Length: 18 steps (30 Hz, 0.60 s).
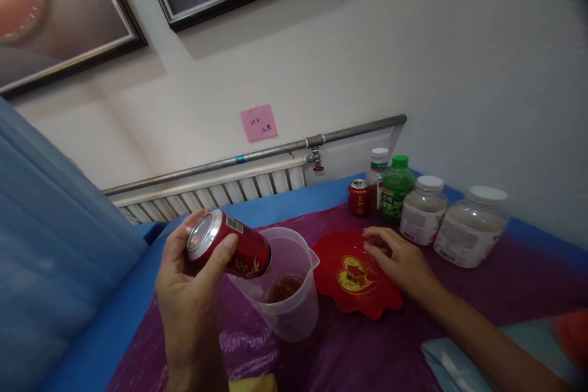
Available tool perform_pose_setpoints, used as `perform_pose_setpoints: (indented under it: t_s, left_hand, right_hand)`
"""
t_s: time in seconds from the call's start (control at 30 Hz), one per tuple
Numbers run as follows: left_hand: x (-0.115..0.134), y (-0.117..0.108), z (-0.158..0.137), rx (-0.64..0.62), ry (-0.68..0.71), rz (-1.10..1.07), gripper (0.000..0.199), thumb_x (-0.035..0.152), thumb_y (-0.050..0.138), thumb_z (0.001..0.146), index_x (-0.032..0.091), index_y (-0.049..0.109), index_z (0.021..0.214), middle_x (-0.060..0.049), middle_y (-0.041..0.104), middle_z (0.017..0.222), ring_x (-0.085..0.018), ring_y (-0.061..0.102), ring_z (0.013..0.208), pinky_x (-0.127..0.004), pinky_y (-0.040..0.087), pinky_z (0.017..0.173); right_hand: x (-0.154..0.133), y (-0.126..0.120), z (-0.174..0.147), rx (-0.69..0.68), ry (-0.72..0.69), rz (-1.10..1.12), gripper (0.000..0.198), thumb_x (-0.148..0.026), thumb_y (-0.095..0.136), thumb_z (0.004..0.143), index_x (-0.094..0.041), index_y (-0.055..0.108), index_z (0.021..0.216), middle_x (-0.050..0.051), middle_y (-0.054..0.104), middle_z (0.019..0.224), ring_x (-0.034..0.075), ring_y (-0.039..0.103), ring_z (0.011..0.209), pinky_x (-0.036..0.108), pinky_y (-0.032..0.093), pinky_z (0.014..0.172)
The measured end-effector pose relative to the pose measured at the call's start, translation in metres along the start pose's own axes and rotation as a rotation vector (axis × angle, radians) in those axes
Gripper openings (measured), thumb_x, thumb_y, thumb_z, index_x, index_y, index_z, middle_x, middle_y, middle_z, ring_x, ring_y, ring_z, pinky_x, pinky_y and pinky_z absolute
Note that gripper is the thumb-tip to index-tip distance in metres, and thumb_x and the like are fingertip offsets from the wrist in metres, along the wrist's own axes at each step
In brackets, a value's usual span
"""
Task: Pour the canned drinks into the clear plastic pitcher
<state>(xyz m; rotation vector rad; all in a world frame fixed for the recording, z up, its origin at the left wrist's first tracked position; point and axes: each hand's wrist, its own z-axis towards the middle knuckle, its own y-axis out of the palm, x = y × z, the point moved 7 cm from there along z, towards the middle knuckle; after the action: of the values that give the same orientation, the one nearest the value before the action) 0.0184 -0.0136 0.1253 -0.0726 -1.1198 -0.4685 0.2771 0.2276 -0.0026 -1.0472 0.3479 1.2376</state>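
Note:
My left hand (193, 282) is wrapped round a red drink can (243, 245) with yellow lettering. The can is tilted, its silver end up to the left and its other end over the mouth of a translucent plastic measuring jug (294, 315). Brown liquid (285, 288) lies in the bottom of the jug. No stream from the can is visible. At the right edge of a red scalloped plate (326, 269) with a gold heart design, my right hand (397, 260) rests palm down with fingers loosely bent and apart, holding nothing I can see.
Behind the plate stand another red can (359, 198), a white-capped bottle (378, 171), a green bottle (395, 191) and two clear jars (422, 211). A light blue cloth (445, 352) lies front right, a yellow item (253, 383) at the front edge. A radiator (248, 187) lines the wall.

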Motion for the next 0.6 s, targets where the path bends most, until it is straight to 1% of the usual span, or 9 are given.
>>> perform_pose_setpoints:
  t_s: [0.17, 0.4, 0.6]
  left_hand:
    - [0.0011, 0.0011, 0.0003, 0.007, 0.017, 0.003, 0.053, 0.034, 0.085, 0.065, 0.032, 0.069, 0.116, 0.0, 0.071, 0.111, -0.019, 0.067, 0.098, -0.025, 0.055, 0.074]
    - [0.0042, 0.0005, -0.0006, 0.023, 0.044, -0.026, 0.044, 0.032, 0.085, 0.065, 0.034, 0.071, 0.107, 0.002, 0.07, 0.115, -0.018, 0.067, 0.098, -0.025, 0.055, 0.075]
    - [0.0044, -0.0018, -0.0013, 0.037, 0.054, -0.025, 0.046, 0.033, 0.086, 0.064, 0.035, 0.072, 0.107, 0.002, 0.07, 0.114, -0.018, 0.066, 0.097, -0.025, 0.055, 0.073]
  right_hand:
    - [-0.0013, 0.0006, 0.0003, -0.013, -0.012, -0.014, 0.016, -0.034, 0.052, 0.079, -0.025, 0.062, 0.088, 0.006, 0.072, 0.092, 0.023, 0.071, 0.079, 0.035, 0.059, 0.069]
    - [0.0, 0.001, 0.0003, -0.016, -0.006, -0.021, 0.021, -0.037, 0.05, 0.079, -0.023, 0.063, 0.089, 0.008, 0.072, 0.093, 0.024, 0.071, 0.079, 0.037, 0.058, 0.069]
    - [0.001, 0.0009, 0.0005, -0.024, 0.003, -0.02, 0.02, -0.037, 0.051, 0.079, -0.024, 0.062, 0.088, 0.007, 0.071, 0.091, 0.023, 0.071, 0.078, 0.036, 0.058, 0.069]
